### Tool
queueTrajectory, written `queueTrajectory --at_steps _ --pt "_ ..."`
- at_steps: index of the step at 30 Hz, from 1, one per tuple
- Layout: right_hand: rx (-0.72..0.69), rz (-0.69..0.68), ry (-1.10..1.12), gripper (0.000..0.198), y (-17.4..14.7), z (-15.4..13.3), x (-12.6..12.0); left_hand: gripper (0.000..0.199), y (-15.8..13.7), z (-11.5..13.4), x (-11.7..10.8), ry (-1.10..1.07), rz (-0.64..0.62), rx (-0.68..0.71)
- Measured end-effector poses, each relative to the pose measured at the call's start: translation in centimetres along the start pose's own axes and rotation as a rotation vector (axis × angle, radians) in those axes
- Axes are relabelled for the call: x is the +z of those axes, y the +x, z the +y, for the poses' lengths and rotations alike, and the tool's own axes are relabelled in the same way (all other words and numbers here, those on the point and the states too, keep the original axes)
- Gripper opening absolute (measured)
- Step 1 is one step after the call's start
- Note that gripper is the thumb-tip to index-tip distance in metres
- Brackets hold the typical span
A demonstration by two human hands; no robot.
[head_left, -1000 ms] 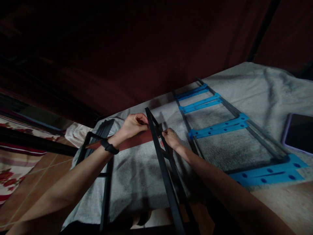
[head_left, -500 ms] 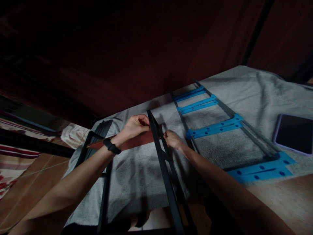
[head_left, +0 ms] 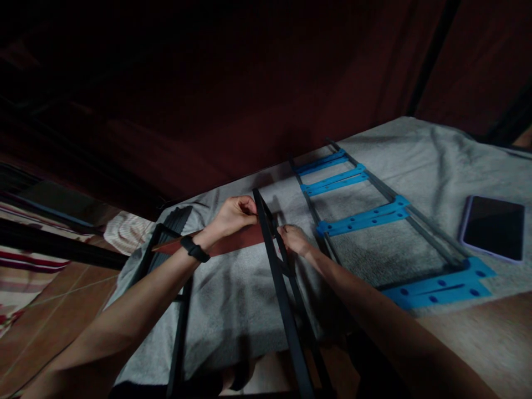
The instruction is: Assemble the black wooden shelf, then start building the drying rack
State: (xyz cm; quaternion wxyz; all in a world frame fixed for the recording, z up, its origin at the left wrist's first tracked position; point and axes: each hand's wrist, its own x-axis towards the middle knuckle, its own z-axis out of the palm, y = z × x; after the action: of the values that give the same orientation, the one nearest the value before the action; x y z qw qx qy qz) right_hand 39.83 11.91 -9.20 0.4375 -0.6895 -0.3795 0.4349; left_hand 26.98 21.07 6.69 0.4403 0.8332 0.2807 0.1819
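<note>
A black metal frame (head_left: 279,288) stands in front of me between my two hands. On its left side my left hand (head_left: 233,216), with a black band on the wrist, is closed in a pinch at the end of a reddish-brown board (head_left: 226,245). What lies between those fingertips is hidden. My right hand (head_left: 294,239) is closed on the frame's other side, fingertips beside its upper bars at about the board's level; whatever it pinches is too small to make out. The board reaches left to a second black frame (head_left: 181,327), crossing beneath my left wrist.
Blue perforated brackets (head_left: 361,219) joined by grey rods lie on the grey cloth (head_left: 224,316) at right. A phone (head_left: 493,228) rests beyond them. Dark ribbed pieces (head_left: 179,219) lie at left, before a dark red curtain (head_left: 233,111).
Both hands keep nearly the same pinched poses at the frame. The whole view has shifted slightly; the frame and board hold their places relative to each other.
</note>
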Motion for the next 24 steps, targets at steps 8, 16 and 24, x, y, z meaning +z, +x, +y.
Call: queueTrajectory --at_steps 8,16,24 --pt "-0.037 0.027 -0.173 0.020 0.05 -0.08 0.12 0.020 0.11 0.00 0.04 0.017 -0.028 0.018" --pt "0.027 -0.004 -0.081 0.017 -0.03 -0.03 0.11 0.023 0.23 -0.52 0.01 0.013 -0.013 0.019" --pt "0.023 -0.036 -0.032 0.020 0.13 0.29 0.20 0.022 0.17 -0.45 0.14 -0.028 -0.010 0.009"
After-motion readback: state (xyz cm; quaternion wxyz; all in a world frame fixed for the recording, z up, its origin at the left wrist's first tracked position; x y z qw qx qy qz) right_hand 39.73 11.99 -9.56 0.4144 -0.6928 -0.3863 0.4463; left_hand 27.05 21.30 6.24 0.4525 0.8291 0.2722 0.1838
